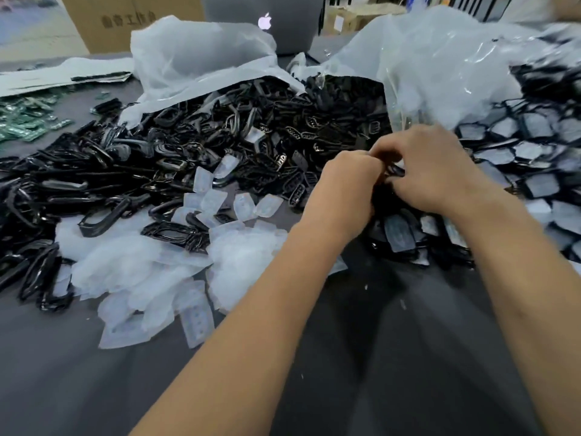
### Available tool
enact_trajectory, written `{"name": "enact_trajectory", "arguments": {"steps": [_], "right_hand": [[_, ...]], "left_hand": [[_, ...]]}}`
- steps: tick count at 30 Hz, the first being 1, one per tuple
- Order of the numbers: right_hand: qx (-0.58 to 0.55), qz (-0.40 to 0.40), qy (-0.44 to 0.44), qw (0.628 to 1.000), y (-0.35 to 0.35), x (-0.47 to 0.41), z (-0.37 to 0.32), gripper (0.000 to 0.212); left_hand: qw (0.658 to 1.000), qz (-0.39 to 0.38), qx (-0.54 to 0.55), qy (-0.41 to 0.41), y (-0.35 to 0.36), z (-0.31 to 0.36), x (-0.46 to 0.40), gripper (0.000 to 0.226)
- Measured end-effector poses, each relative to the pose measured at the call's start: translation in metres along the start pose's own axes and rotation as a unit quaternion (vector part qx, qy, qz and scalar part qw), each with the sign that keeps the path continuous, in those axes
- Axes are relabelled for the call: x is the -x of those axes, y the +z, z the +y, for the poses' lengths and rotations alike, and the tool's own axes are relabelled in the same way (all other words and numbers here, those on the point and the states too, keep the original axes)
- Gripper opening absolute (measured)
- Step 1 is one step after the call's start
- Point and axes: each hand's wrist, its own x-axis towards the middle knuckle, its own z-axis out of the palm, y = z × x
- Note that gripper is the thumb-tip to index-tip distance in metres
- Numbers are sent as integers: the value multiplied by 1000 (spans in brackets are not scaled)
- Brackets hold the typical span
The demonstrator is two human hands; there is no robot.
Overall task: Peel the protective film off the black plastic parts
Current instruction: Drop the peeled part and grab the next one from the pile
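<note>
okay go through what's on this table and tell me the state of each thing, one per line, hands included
left hand: fingers curled, pinching a small black part
right hand: fingers curled on the same black part
pile of peeled film: loose, heaped on the table
parts on the right: film still on
plastic bag: open, black parts spilling out
laptop: lid up, logo lit
cardboard box: cannot tell if open

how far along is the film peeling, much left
Done: a heap of peeled films lies on the table, left of the arms. In hand: the left hand and right hand pinch one black part together. Left: plenty, since filmed parts still spread to the right.
</note>
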Motion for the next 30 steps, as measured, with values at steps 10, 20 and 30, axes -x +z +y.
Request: {"name": "enact_trajectory", "arguments": {"steps": [10,20,30], "right_hand": [[-8,-46,2,999,-14,-2,-10,36],[-104,-37,-51,993,19,-17,-75,39],[-46,-71,-47,995,54,-36,-110,34]], "left_hand": [[996,17,55,-70,-2,6,10,34],[962,116,-53,-243,-40,-59,40,38],[943,128,-83,-296,-64,-99,59,20]]}}
